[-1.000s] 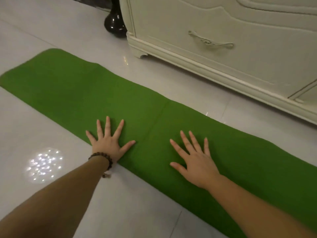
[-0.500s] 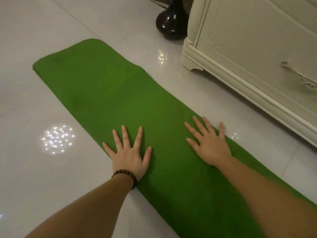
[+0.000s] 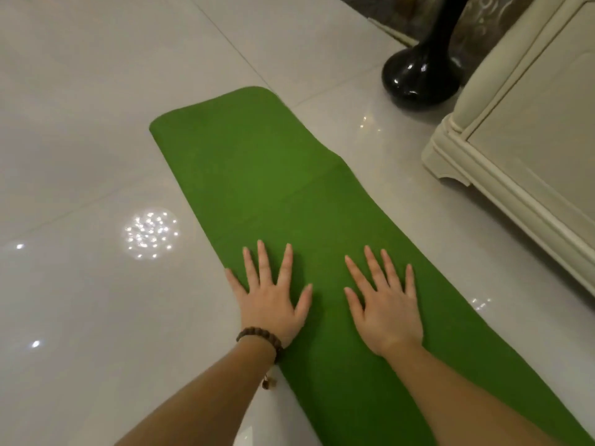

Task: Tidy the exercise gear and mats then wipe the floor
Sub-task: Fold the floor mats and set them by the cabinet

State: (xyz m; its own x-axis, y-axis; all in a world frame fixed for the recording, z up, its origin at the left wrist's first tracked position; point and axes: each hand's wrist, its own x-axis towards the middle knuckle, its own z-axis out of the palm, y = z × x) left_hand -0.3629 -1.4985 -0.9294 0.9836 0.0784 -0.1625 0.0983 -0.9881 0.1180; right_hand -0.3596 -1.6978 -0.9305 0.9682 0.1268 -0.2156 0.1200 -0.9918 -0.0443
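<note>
Head view: the left hand (image 3: 270, 299) and right hand (image 3: 384, 309) lie flat, fingers spread wide, each grip holding nothing, palms pressing the green mat (image 3: 257, 175) lengthwise on the floor (image 3: 80, 123). A crease crosses the mat beyond the fingertips. Risk: pushing could slide the mat on glossy tile toward the vase (image 3: 418, 75) beside the cabinet (image 3: 521, 133)

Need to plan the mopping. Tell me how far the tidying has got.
Done: the mat looks folded lengthwise into a narrow strip on the floor. In hand: left hand and right hand press flat on it, fingers spread. Left: rolling or storing the mat, then wiping; no cloth or other gear in view.
</note>
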